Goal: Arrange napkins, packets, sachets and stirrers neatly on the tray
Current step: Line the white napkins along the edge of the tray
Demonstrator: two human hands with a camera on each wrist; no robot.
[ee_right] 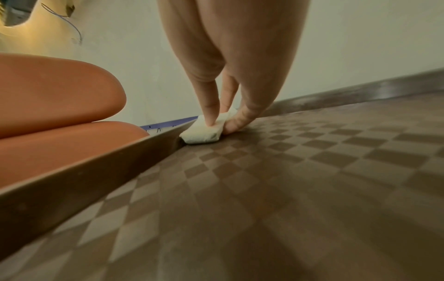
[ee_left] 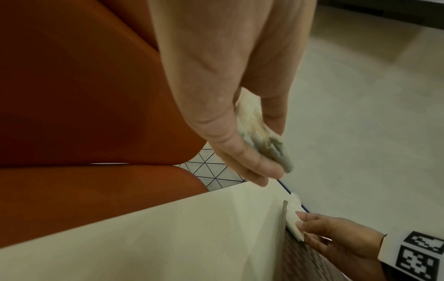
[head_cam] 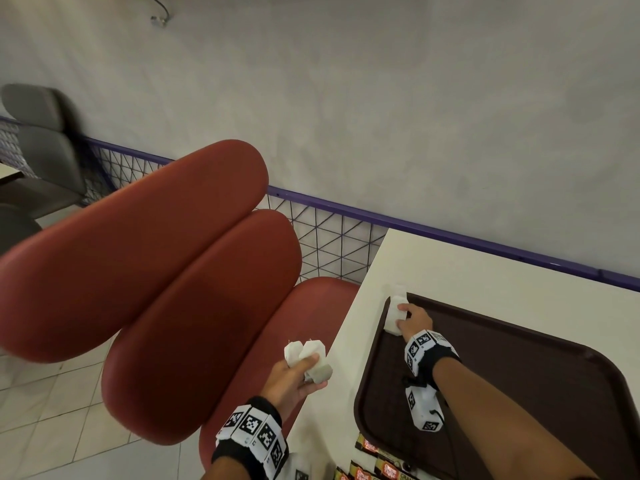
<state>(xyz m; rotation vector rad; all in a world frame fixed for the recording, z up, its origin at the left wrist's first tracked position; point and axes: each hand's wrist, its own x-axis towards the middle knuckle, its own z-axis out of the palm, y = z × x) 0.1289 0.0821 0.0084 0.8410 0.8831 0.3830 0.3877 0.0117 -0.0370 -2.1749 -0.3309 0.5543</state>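
Grey plaster wall and a purple rail with wire mesh (head_cam: 325, 237) stand behind a cream table (head_cam: 349, 358), and red padded seats (head_cam: 194, 289) sit beside it. On the table lies a dark brown tray (head_cam: 595, 368), hard plastic with a raised rim and a fine checked texture on its floor.

At the far left corner of the tray, against the rim, lies a folded white napkin (ee_right: 201, 132) — thick, soft, with rounded edges. The right hand (head_cam: 414, 322) pinches it, thumb on top and fingers at the side, and the napkin is resting on the tray floor. Another white piece shows just beyond the corner, but I cannot tell what it is.

The left hand (head_cam: 291, 379) is held above the seat, beside the table edge, and grips a small bundle of folded napkins (head_cam: 308, 358) between thumb and fingers.

I judge these napkins to be very light and limp. They will crush or unfold if squeezed hard, and loose layers may slip apart — so it seems best to hold them across the folded thickness, near the middle, with mild pressure. The tray floor looks rough enough that they will not slide much.

At the near edge of the table some glossy printed packets (head_cam: 377, 459) lie, red and dark; these probably feel slippery and a little stiff.
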